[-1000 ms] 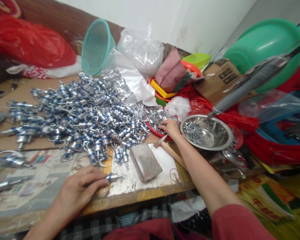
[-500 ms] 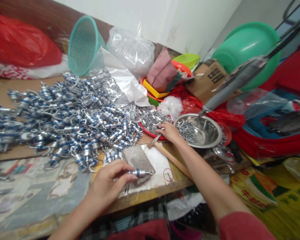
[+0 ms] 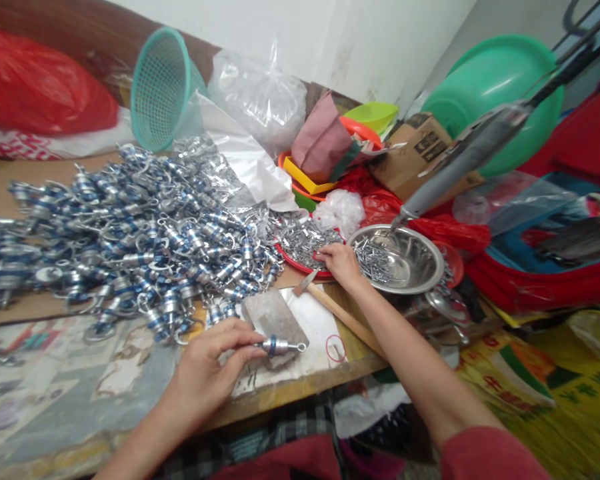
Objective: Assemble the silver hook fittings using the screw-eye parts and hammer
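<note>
My left hand (image 3: 213, 367) pinches a silver metal fitting with a blue band (image 3: 281, 346) by one end. The fitting lies sideways over a grey metal block (image 3: 274, 321), its small ring end pointing right. My right hand (image 3: 341, 264) is over the near right side of a red tray (image 3: 325, 274), which bears a heap of small flat metal pieces (image 3: 300, 241). Its fingertips are pressed together among the pieces; what they grip is too small to make out. Below that hand lies a hammer (image 3: 347, 317) with a wooden handle, its head towards the tray.
A large pile of similar blue-banded fittings (image 3: 145, 233) covers the table's left and middle. A steel bowl (image 3: 413, 263) with metal pins stands right of the tray. Behind are a teal basket (image 3: 163, 87), plastic bags and a cardboard box (image 3: 415, 150). A grey rod-like tool (image 3: 455, 153) slants above the bowl.
The view has shifted slightly. My left hand and its fitting have turned a little over the block. My right hand stays at the tray, its fingertips slightly deeper among the pieces.
</note>
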